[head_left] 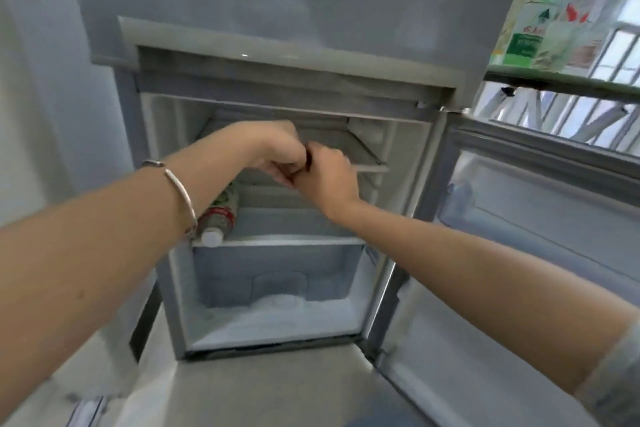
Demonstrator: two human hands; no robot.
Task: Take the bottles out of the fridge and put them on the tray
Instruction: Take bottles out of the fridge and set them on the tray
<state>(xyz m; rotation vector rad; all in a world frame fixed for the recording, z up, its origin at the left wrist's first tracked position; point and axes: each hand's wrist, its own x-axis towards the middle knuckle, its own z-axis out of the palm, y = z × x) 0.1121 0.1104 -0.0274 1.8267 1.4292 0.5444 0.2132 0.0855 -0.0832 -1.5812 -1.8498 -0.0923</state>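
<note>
The grey fridge [277, 80] stands with its lower door [540, 218] swung open to the right. One clear bottle [220, 215] with a white cap and a red label lies on its side on the middle shelf, partly hidden behind my left forearm. My left hand [277, 152] and my right hand [329, 177] meet at the front edge of the upper shelf [370, 168], above the bottle. Both have curled fingers and touch each other; anything between them is hidden. At the top right, several bottles [540, 28] stand on a green tray [554, 78].
The bottom compartment [277, 308] holds only frost. A silver bangle [180, 191] sits on my left wrist. A window with bars [616, 55] lies behind the tray. The pale floor [270, 388] stretches in front of the fridge.
</note>
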